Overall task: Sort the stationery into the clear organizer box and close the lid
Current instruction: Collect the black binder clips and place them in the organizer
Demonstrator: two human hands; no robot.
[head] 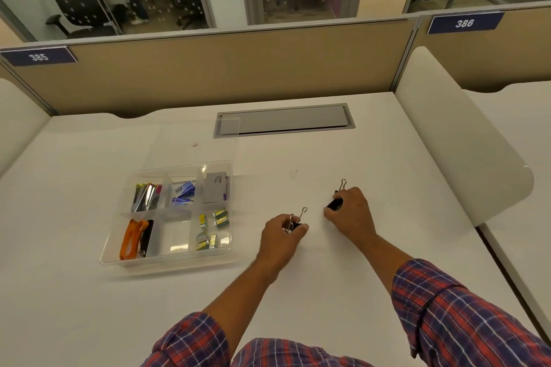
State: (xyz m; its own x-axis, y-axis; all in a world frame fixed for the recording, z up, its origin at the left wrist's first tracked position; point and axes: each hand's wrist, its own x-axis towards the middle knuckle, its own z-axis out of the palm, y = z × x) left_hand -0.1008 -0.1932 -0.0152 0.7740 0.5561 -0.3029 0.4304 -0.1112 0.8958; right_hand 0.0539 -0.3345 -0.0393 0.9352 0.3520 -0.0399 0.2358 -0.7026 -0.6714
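My left hand [280, 235] rests on the white desk [357, 292] with its fingers curled tight around a black binder clip [295, 225]; the clip's wire handles stick up past my thumb and forefinger. My right hand [350, 211] lies a little farther out on the desk, fingers closed on a second black binder clip [335, 203], whose wire loop pokes up beyond my knuckles. The two hands are near each other but apart.

The clear organizer box [119, 261] sits on the desk to the left of my left fingers, close but not touching them. Its clear lid [193, 140] stands open at the far side, leaning back. From my fingers leftward, the nearest compartment in the near row holds small staple boxes [212, 229], the next one looks empty, and the farthest holds orange-handled scissors [132, 238]. In the far row, the nearest holds a grey pad [215, 188], then blue packets [183, 194], then a bundle of metal clips [146, 197], though I cannot tell exactly what those are.
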